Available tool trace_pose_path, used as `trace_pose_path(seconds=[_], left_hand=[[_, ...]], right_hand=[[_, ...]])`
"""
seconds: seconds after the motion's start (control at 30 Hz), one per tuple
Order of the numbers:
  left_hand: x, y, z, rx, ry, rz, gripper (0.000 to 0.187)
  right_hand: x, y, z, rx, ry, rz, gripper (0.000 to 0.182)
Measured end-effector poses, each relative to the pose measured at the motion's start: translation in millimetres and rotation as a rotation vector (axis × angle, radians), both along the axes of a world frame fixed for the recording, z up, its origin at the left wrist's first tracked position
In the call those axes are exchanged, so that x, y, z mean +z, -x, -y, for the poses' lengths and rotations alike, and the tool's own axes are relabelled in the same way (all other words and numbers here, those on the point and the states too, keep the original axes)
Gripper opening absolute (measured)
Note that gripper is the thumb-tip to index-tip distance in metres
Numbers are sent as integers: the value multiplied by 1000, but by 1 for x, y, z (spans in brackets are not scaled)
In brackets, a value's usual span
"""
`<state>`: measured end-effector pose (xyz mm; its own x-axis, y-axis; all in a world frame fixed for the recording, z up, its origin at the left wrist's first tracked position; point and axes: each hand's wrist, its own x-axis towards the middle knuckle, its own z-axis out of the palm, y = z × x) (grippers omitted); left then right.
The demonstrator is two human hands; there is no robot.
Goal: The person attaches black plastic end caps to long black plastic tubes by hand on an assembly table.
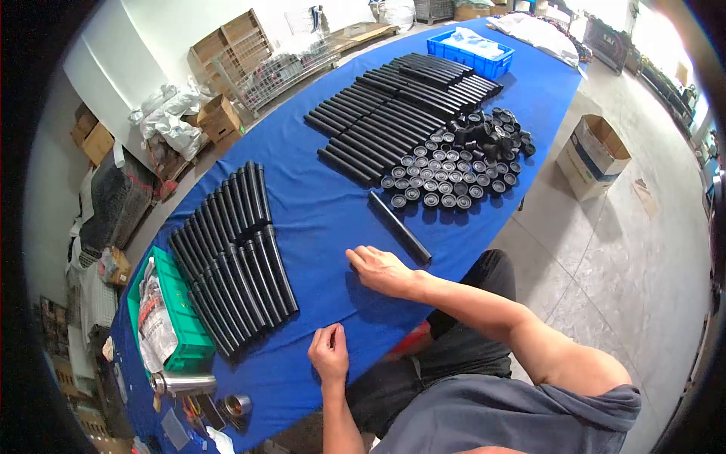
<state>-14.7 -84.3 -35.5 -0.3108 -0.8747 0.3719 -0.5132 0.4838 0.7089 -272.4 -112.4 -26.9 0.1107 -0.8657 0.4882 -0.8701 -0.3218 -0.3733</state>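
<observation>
My right hand [382, 272] is over the blue cloth with its fingers curled down. A small dark edge shows at its fingertips, too little to name. Beside it, a single black tube [401, 228] lies slantwise on the cloth. Nearer the table's front edge, my left hand [330, 354] has thumb and fingers drawn together; whatever they may hold is hidden. To the left lie two rows of black tubes [238, 265] with wider ends. Farther off are many plain black tubes [378, 129] side by side, and next to them a spread of round black caps [442, 178], partly heaped.
A green crate [193, 333] with a printed bag stands at the left edge, near a metal cylinder [185, 384] and small tools. At the far end sits a blue crate [495, 68]. An open cardboard box [594, 159] stands on the floor at right.
</observation>
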Motion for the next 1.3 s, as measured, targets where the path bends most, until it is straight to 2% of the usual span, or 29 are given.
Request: trace_pose_path(seconds=[0.07, 0.13, 0.2, 0.27, 0.33, 0.4, 0.47, 0.5, 0.63, 0.73, 0.83, 0.97, 1.03, 1.13, 1.17, 1.2, 1.27, 1.3], left_hand=[[4, -3, 2, -10, 46, 33, 11], [5, -4, -1, -11, 6, 64, 12], [4, -3, -2, 4, -63, 13, 12], [3, -5, -2, 21, -99, 6, 12], [3, -5, -2, 26, -96, 8, 10], [2, -5, -1, 23, -87, -1, 9], [0, -4, 0, 13, -72, -20, 8], [1, -4, 0, 10, -58, -20, 8], [2, -4, -1, -1, 0, 6, 8], [2, -5, -1, 0, 6, 18, 8], [3, -3, -3, 15, -50, -22, 8], [1, -6, -2, 49, -58, -34, 11], [3, -9, -7, 111, -71, -125, 19], [-6, -17, -12, 138, 381, -67, 42], [-7, -26, -11, 58, 552, 104, 58], [-3, -27, -14, 49, 556, 114, 59], [5, -22, -23, 30, 560, 118, 61], [5, -25, -24, 22, 534, 184, 65]], right_hand=[[-10, -4, 1, 4, -88, 11, 59], [-4, -3, -1, -12, -183, 83, 63], [9, 3, -11, 23, -8, 69, 67], [30, 10, -31, -37, 46, 43, 68], [42, 23, -50, -173, -28, 63, 65], [41, 41, -61, -369, -43, -18, 52], [29, 61, -67, -487, -181, -64, 47], [25, 64, -69, -518, -274, -97, 44], [4, 62, -65, -540, -329, -75, 39], [8, 60, -65, -555, -285, -29, 29], [2, 65, -64, -510, -262, 189, 29], [20, 53, -74, -335, -72, 546, 29], [44, 45, -82, -178, -164, 655, 31], [55, 30, -85, 100, -302, 726, 32], [45, 26, -82, 215, -340, 652, 34], [45, 16, -79, 301, -337, 663, 35], [50, 3, -79, 368, -551, 672, 35], [39, -7, -75, 414, -520, 657, 36]])
